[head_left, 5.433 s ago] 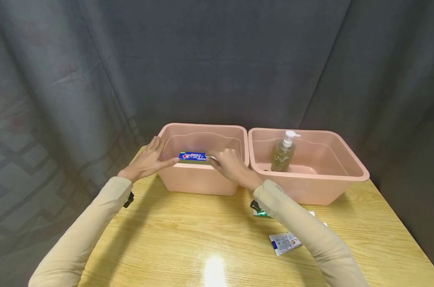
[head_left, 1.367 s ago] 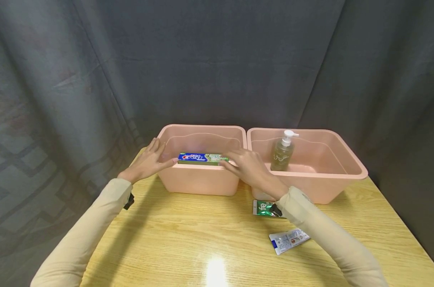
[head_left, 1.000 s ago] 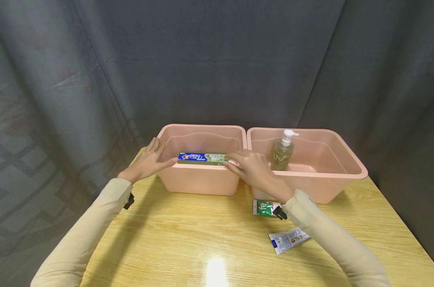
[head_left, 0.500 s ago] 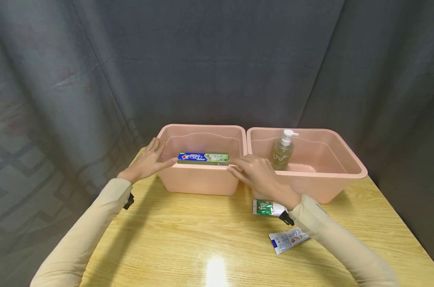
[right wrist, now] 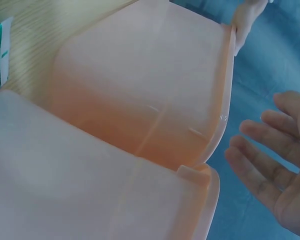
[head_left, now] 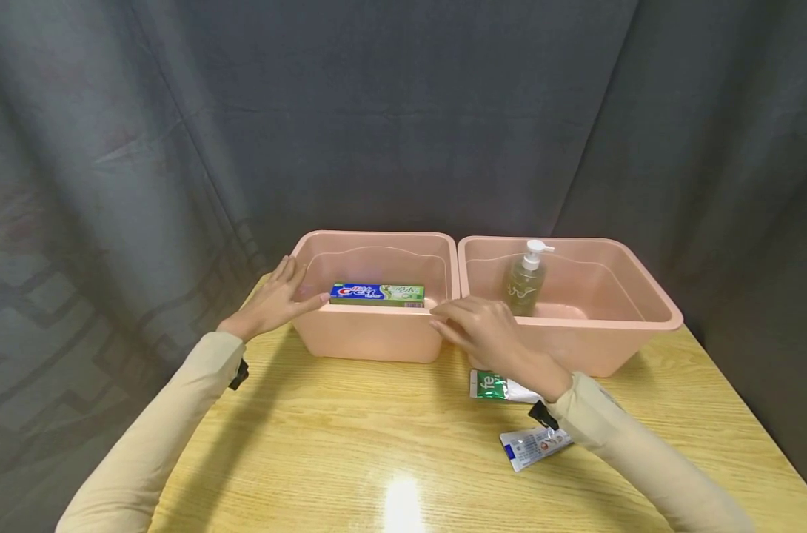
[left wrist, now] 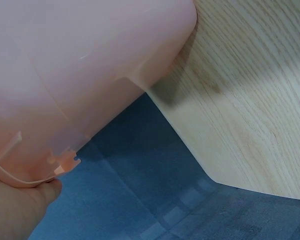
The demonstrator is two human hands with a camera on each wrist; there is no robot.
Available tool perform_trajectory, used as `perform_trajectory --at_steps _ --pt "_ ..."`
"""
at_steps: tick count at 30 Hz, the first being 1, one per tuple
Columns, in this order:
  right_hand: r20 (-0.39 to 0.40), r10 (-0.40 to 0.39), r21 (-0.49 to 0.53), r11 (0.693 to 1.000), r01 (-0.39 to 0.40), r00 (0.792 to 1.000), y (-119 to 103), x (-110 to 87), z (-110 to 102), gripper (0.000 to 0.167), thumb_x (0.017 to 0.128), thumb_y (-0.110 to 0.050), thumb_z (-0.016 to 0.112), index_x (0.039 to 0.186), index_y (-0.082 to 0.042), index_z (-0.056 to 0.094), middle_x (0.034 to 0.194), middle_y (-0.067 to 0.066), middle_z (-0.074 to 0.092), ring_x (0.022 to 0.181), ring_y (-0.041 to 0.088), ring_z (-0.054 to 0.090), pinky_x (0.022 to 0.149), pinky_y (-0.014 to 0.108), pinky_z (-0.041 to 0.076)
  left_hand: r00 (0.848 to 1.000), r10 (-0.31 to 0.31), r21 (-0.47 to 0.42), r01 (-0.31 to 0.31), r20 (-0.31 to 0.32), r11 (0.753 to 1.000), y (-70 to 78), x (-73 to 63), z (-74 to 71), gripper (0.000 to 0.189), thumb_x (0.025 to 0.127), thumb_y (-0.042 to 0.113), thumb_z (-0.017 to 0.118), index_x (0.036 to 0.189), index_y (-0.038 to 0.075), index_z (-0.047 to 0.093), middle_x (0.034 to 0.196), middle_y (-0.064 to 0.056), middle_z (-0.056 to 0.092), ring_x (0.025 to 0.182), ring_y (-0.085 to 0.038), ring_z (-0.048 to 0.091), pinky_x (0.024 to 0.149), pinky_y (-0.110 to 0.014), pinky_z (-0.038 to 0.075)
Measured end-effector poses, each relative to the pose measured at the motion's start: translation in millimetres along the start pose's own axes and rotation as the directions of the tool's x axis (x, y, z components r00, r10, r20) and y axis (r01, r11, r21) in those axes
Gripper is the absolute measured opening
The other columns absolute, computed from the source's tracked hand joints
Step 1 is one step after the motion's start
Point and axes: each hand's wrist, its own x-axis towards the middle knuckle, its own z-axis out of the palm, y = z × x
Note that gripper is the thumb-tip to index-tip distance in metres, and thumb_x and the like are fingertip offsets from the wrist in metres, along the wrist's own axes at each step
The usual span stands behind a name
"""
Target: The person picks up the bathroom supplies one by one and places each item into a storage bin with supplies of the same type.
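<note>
My left hand (head_left: 273,297) rests on the left rim of the left pink bin (head_left: 370,337), fingers straight and thumb spread along the front edge. The left wrist view shows part of this hand (left wrist: 20,207) against the rim. Inside that bin lies a blue-and-green Crest toothpaste box (head_left: 377,295), apart from both hands. My right hand (head_left: 486,329) hovers in front of where the two bins meet, holding nothing. Loosely bent, parted fingers of the right hand (right wrist: 280,160) show in the right wrist view.
A clear pump bottle (head_left: 525,287) with a white top stands in the right pink bin (head_left: 603,344). On the wooden table lie a flat green-and-white packet (head_left: 493,385) and a white-and-blue one (head_left: 535,446), both partly behind the right arm. A grey curtain (head_left: 403,118) hangs behind.
Earlier my right hand was at the toothpaste box's right end, covering it. It has let go and drawn back to the right and nearer, uncovering the box. My left hand has stayed put.
</note>
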Motion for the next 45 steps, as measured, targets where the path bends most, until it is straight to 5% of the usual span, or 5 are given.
perform_trajectory --at_steps 14,25,33,45 --pt "0.038 0.008 0.003 1.0 -0.008 0.999 -2.7 -11.0 -1.7 0.015 0.086 -0.017 0.076 0.096 -0.006 0.075 0.087 0.005 0.074 0.07 0.018 0.066 0.053 0.03 0.051 1.0 0.012 0.005 -0.012 0.002 1.0 1.3 -1.4 -2.2 0.102 0.093 0.07 0.045 0.156 -0.002 0.011 0.161 -0.026 -0.007 0.148 -0.037 -0.012 0.112 -0.066 0.004" --pt "0.068 0.004 0.027 1.0 -0.006 0.998 -2.8 -22.7 -1.2 0.019 0.084 -0.016 0.078 0.098 -0.004 0.075 0.092 0.006 0.074 0.077 0.018 0.07 0.064 0.034 0.056 1.0 0.013 0.007 -0.013 -0.01 1.0 1.4 -1.9 -0.5 0.103 0.092 0.071 0.045 0.156 -0.002 0.012 0.162 -0.025 -0.005 0.149 -0.037 -0.009 0.113 -0.066 0.008" --pt "0.169 0.021 0.068 0.997 -0.033 0.985 -3.0 -28.3 -3.2 0.016 0.088 -0.017 0.075 0.1 -0.006 0.074 0.096 0.004 0.074 0.085 0.017 0.069 0.074 0.034 0.057 1.0 0.014 0.007 -0.014 -0.01 1.0 0.6 -1.0 0.0 0.103 0.092 0.072 0.044 0.156 -0.002 0.012 0.162 -0.025 -0.006 0.149 -0.038 -0.009 0.112 -0.066 0.008" --pt "0.277 0.05 0.035 0.997 -0.062 0.96 3.0 -39.9 -5.3 0.022 0.089 -0.021 0.074 0.106 -0.006 0.074 0.099 0.006 0.073 0.081 0.014 0.068 0.068 0.031 0.056 1.0 0.017 0.009 -0.017 -0.002 1.0 0.6 -1.0 -0.8 0.103 0.092 0.071 0.044 0.156 -0.002 0.011 0.161 -0.025 -0.008 0.148 -0.036 -0.012 0.112 -0.066 0.006"
